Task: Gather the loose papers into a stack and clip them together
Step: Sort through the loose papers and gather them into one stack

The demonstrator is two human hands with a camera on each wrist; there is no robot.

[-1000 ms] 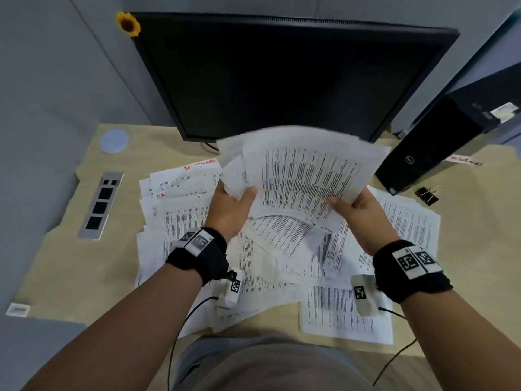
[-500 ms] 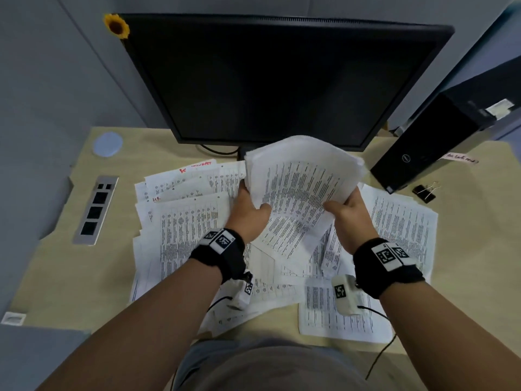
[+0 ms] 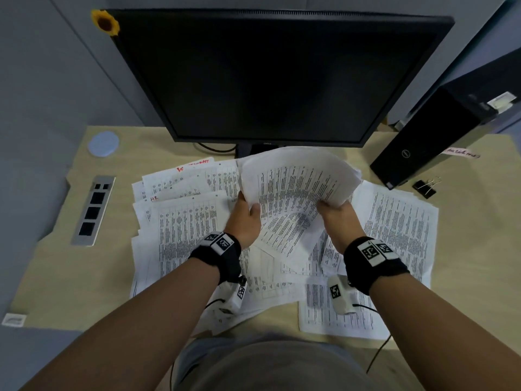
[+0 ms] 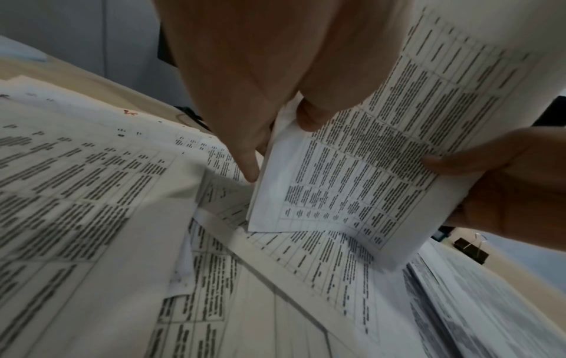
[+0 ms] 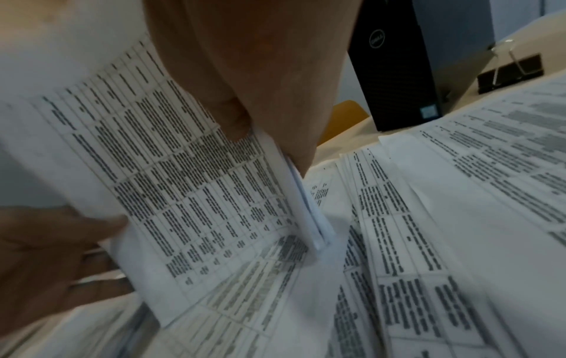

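Note:
Both hands hold a sheaf of printed papers [image 3: 298, 187] upright above the desk, its lower edge near the sheets lying below. My left hand [image 3: 248, 213] pinches the sheaf's left edge [image 4: 275, 169], thumb in front and fingers behind. My right hand [image 3: 335, 213] grips its right edge [image 5: 294, 184] the same way. Loose printed sheets [image 3: 186, 230] lie spread across the desk on the left, under the hands, and on the right [image 3: 400, 221]. A black binder clip [image 3: 425, 187] lies on the desk to the right of the papers, also visible in the right wrist view [image 5: 510, 72].
A large black monitor [image 3: 276, 77] stands right behind the papers. A black computer tower [image 3: 428, 142] leans at the right. A metal socket panel [image 3: 93, 210] and a round blue disc [image 3: 103, 143] sit on the left of the wooden desk [image 3: 56, 272].
The sheaf has come down and closer together, from a fanned spread held high to a narrower bundle low over the desk. Both hands moved inward and forward with it.

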